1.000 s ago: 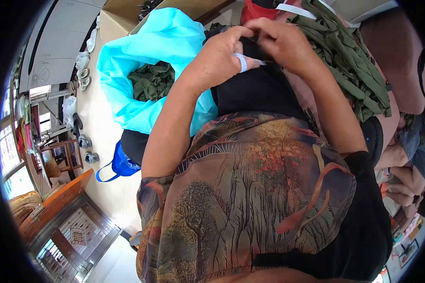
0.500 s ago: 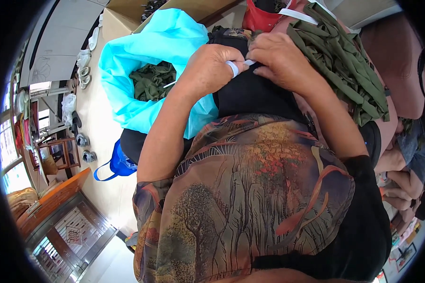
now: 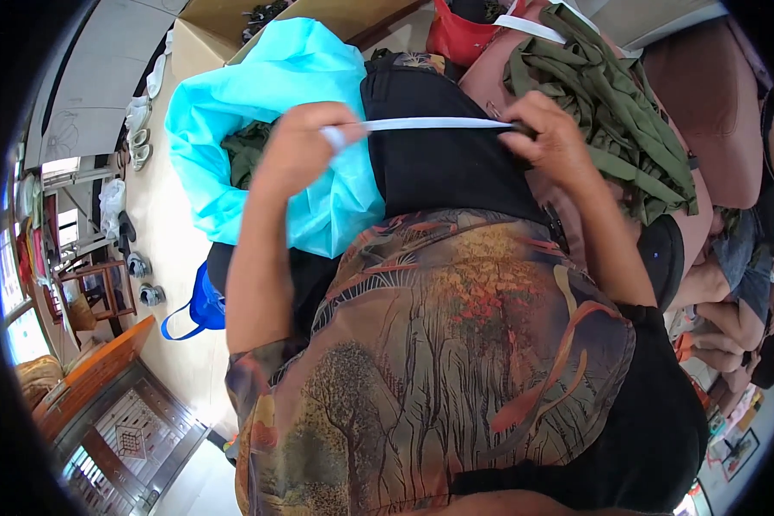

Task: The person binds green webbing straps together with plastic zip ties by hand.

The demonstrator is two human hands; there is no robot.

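Observation:
A narrow white strap (image 3: 439, 123) stretches almost straight between my two hands, above the black cloth over my lap (image 3: 447, 168). My left hand (image 3: 299, 148), slightly blurred, is closed round one end, and a short piece of the strap sticks out of the fist. My right hand (image 3: 559, 138) pinches the other end, where a small dark piece (image 3: 523, 130) shows at the fingertips. Beneath my left hand lies a bright turquoise bag (image 3: 202, 129) with its mouth wide; dark green cloth (image 3: 248, 155) is inside. Beyond my right hand is a heap of green cloth straps (image 3: 598, 107).
The green heap lies on a pinkish seat (image 3: 490, 77). A cardboard box (image 3: 206, 39) and a red bag (image 3: 460, 34) stand at the far side. A blue bag (image 3: 199, 305) and several shoes (image 3: 142, 150) are on the floor at left. Another person's legs (image 3: 718, 297) show at right.
My hands have moved apart, the left leftward and the right to the right. The white strap, mostly hidden between them before, is now drawn out in a long line.

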